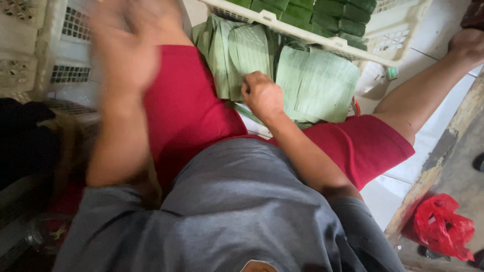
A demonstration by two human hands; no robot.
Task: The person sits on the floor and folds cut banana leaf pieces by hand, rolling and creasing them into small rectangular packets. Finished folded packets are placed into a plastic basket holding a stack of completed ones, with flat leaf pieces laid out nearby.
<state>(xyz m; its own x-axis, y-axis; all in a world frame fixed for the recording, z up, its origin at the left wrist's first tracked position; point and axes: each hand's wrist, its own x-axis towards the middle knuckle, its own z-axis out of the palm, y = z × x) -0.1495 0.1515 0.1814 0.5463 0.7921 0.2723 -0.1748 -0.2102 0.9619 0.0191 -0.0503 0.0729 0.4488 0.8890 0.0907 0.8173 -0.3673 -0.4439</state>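
I am seated in red shorts and a grey shirt. My right hand (262,94) rests with curled fingers on a stack of cut green banana leaves (317,83) lying between my knees; whether it pinches a leaf is unclear. A second pile of folded leaves (237,53) lies just left of that hand. My left hand (126,45) is raised over my left thigh, blurred by motion, fingers apart and holding nothing.
A white plastic crate (403,35) with several green leaf-wrapped parcels (327,15) stands beyond the leaves. More white lattice crates (45,45) stand at left. A red plastic bag (443,226) lies on the floor at lower right, beside a worn step edge.
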